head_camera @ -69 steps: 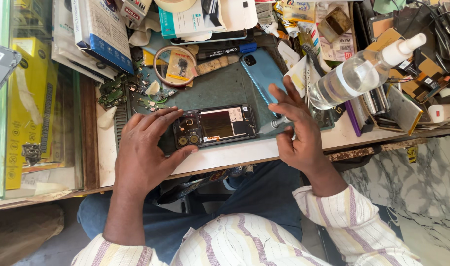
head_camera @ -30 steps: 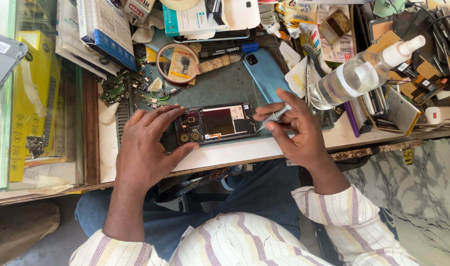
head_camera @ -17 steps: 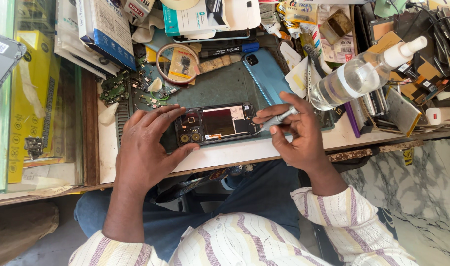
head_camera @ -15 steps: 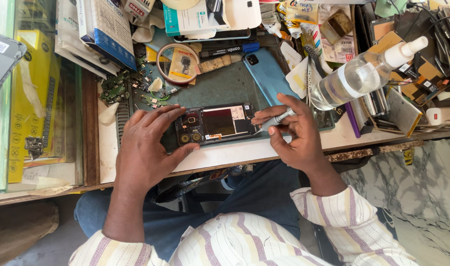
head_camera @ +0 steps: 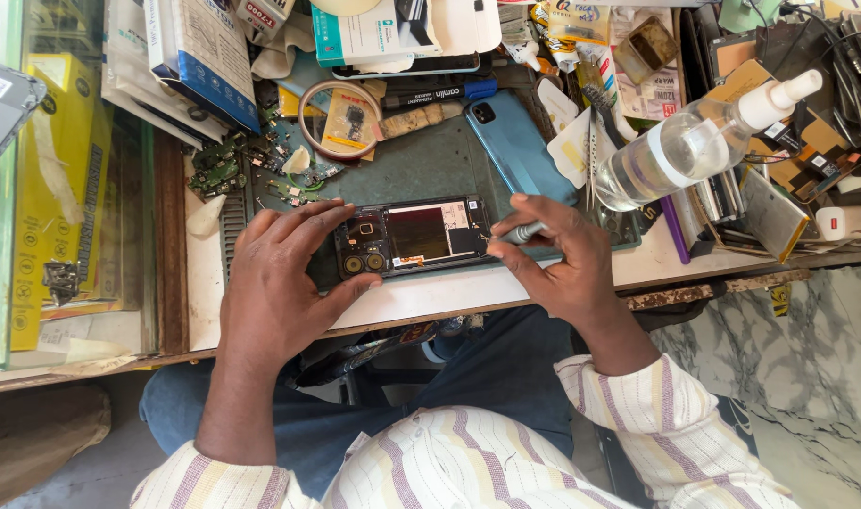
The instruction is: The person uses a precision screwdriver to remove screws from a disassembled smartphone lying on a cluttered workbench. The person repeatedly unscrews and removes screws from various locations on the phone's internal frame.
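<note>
An opened phone (head_camera: 413, 236) lies flat on a dark green work mat (head_camera: 421, 170), its back removed so the camera modules and inner parts show. My left hand (head_camera: 281, 283) lies over the phone's left end, fingers spread and pinning it down. My right hand (head_camera: 562, 256) grips a small grey screwdriver (head_camera: 517, 232) whose tip touches the phone's right end. A blue phone back cover (head_camera: 517, 146) rests just behind the right hand.
A clear plastic spray bottle (head_camera: 690, 146) lies on its side at the right. Boxes (head_camera: 199, 52), a tape ring (head_camera: 341, 118), small circuit boards (head_camera: 218, 170) and loose parts crowd the back of the bench. A glass case with yellow boxes (head_camera: 58, 188) stands left.
My right hand picked up the screwdriver from beside the phone and brought its tip to the phone's right end. My left hand stayed on the phone.
</note>
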